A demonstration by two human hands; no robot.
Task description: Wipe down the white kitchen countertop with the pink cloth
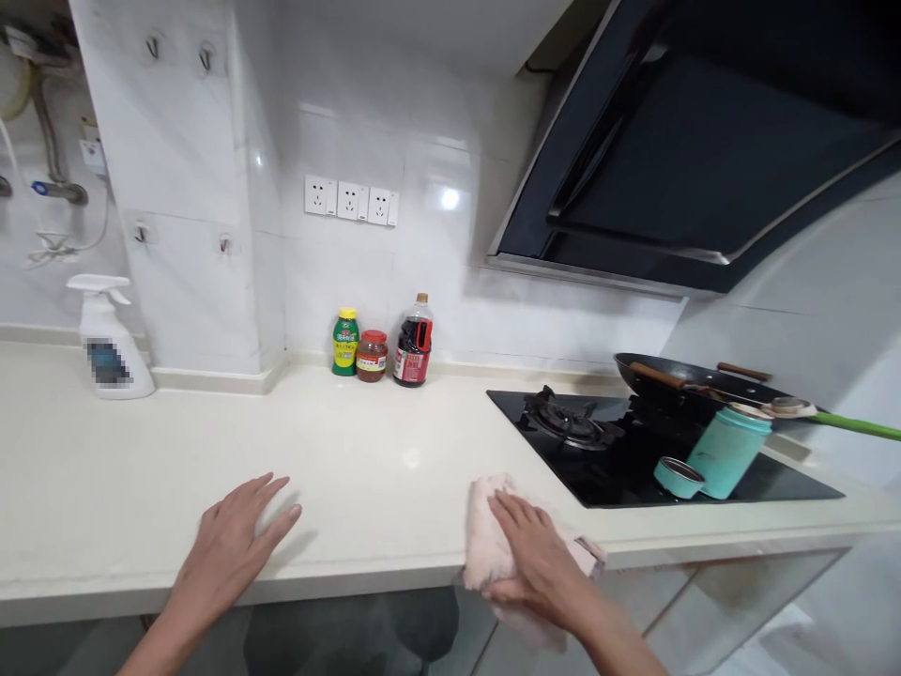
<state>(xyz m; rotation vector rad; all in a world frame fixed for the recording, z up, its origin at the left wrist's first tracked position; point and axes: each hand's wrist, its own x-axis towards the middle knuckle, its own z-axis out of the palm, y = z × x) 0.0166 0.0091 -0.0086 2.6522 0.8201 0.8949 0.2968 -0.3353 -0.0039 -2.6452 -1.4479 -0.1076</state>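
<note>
My right hand (539, 563) presses a pale pink cloth (485, 526) against the front edge of the white countertop (338, 469), left of the stove. Part of the cloth hangs over the edge, and my thumb and fingers bear on it. Over the counter to the left, my left hand (229, 545) is empty, its fingers stretched out and apart from the thumb. Whether its fingertips touch the surface I cannot tell.
Against the back wall stand a green bottle with a yellow cap (344, 345), a red-lidded jar (372, 357) and a dark sauce bottle (413, 345). A white spray bottle (109, 343) is far left. The black stove (612, 479) bears a wok (704, 380), a turquoise flask (728, 455) and its cup-like lid (678, 479). A range hood (704, 141) overhangs.
</note>
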